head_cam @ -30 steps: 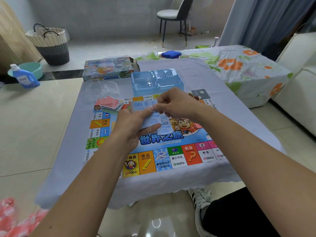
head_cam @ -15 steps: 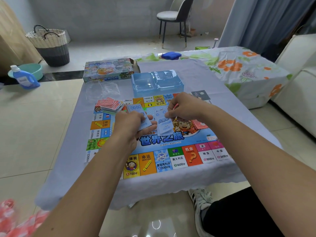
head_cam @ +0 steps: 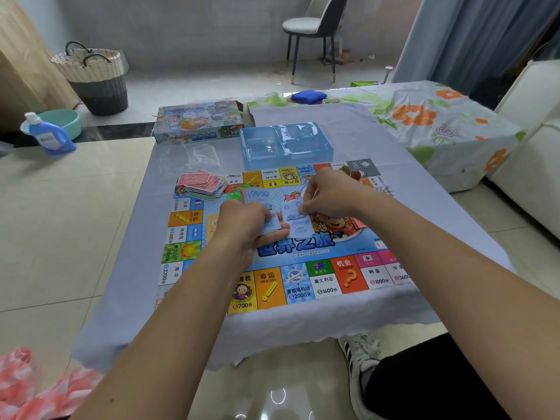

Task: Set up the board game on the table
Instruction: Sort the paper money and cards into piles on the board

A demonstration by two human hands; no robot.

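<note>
Blue paper notes fill both hands above the game board (head_cam: 303,268) on the cloth-covered table (head_cam: 378,140). Left hand (head_cam: 242,225) grips a stack of blue notes (head_cam: 266,213); right hand (head_cam: 330,195) pinches a single note (head_cam: 298,222), now drawn slightly further from the stack than before. Beyond, unmoved, lie red cards (head_cam: 201,184), the blue tray (head_cam: 285,144) and the game box (head_cam: 197,121).

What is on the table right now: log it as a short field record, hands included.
board: game board lies open on the table
left hand: left hand holds a stack of blue cards
right hand: right hand pinches a single blue card
loose pile: red cards at the board's far left corner
behind board: blue plastic tray, game box
</note>
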